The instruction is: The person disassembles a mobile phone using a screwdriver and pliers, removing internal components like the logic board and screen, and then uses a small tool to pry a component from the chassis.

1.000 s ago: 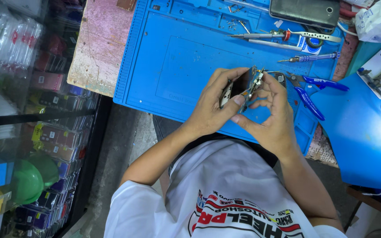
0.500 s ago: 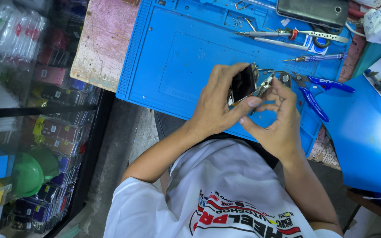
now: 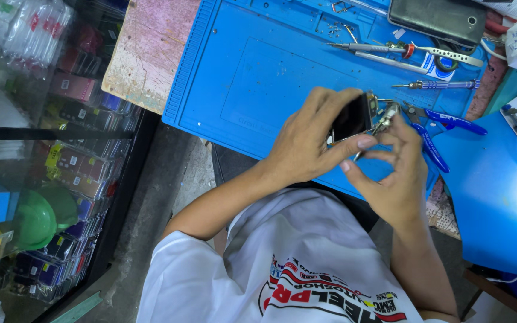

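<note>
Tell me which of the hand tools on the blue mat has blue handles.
The pliers, lying just right of the right hand. The purple-handled screwdriver and the silver precision tool lie farther up the blue mat.

Bare forearms and hands [image 3: 312, 149], white short-sleeved T-shirt [image 3: 282, 263] with red-and-black chest print.

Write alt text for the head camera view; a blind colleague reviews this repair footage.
Two hands work over a blue mat: the left hand grips a small dark phone, while the right hand pinches a thin metal tool at its edge. Blue-handled pliers, screwdrivers and another phone lie on the mat beyond.
</note>
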